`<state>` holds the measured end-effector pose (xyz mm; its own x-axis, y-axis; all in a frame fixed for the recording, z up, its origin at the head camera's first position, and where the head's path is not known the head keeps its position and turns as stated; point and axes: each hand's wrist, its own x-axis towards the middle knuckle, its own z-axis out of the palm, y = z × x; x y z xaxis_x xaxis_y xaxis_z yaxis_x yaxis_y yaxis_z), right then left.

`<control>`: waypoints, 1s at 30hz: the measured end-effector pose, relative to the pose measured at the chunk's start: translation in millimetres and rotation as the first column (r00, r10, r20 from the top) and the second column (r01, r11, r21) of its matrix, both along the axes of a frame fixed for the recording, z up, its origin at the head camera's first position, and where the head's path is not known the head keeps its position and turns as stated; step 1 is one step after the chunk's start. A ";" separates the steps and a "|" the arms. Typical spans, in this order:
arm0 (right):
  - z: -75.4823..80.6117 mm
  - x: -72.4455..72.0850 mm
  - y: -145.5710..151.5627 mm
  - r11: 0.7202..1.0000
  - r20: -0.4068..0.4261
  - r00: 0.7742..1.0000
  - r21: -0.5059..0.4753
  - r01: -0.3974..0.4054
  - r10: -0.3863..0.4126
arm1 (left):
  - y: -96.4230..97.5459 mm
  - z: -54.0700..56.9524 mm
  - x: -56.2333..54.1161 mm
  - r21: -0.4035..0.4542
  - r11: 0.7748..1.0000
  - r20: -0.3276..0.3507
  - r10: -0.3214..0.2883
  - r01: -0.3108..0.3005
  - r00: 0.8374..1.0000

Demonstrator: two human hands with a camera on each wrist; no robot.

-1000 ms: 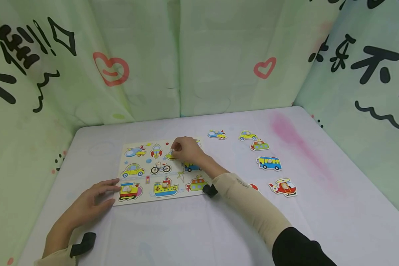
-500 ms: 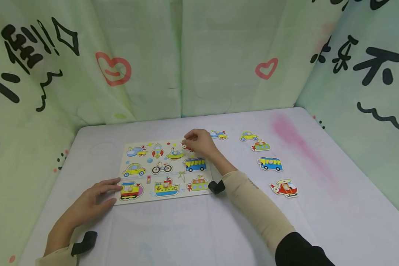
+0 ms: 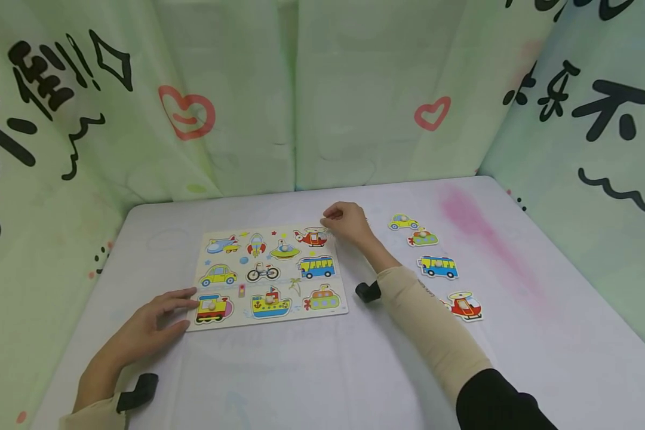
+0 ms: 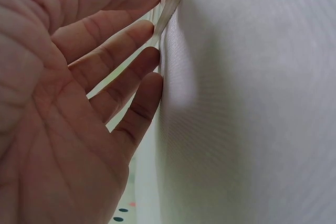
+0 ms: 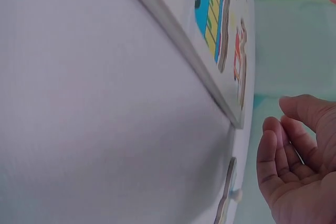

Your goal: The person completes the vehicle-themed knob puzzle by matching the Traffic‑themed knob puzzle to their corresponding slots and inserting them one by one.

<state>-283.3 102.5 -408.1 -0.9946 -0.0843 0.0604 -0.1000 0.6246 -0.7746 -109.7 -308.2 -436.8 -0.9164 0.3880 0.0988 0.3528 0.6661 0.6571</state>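
A puzzle board printed with vehicles lies on the table. My left hand rests at its left side, fingertips and thumb at the edge; the left wrist view shows these fingers extended. A flying saucer piece and a train piece are among the pictures on the board. Just past its far right corner is my right hand, fingers loosely bent and holding nothing in the right wrist view. Below those fingers lies a knobbed piece, mostly hidden by the hand in the head view.
Loose pieces lie to the right: a yellow car, a submarine, a blue bus and a red helicopter, partly covered by the right sleeve. Green curtains rise around the table.
My right hand has moved from the flying saucer on the board to the right and away, past the board's corner, over the loose airplane piece. My left hand stays at the board's edge.
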 end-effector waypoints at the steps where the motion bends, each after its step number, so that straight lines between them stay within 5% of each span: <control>1: 0.0 -2.0 3.3 1.000 -0.003 1.000 0.008 0.009 -0.009 | -0.3 -0.1 0.0 0.005 1.000 -0.001 -0.004 0.004 1.000; 20: -4.4 -22.8 45.5 0.982 0.044 0.986 0.109 0.154 -0.160 | 0.5 -0.4 -0.1 0.012 1.000 -0.016 -0.001 0.001 1.000; 30: -3.3 -27.7 48.6 0.969 0.034 0.995 0.234 0.085 -0.096 | 0.6 3.0 0.4 -0.001 1.000 0.022 0.018 -0.018 1.000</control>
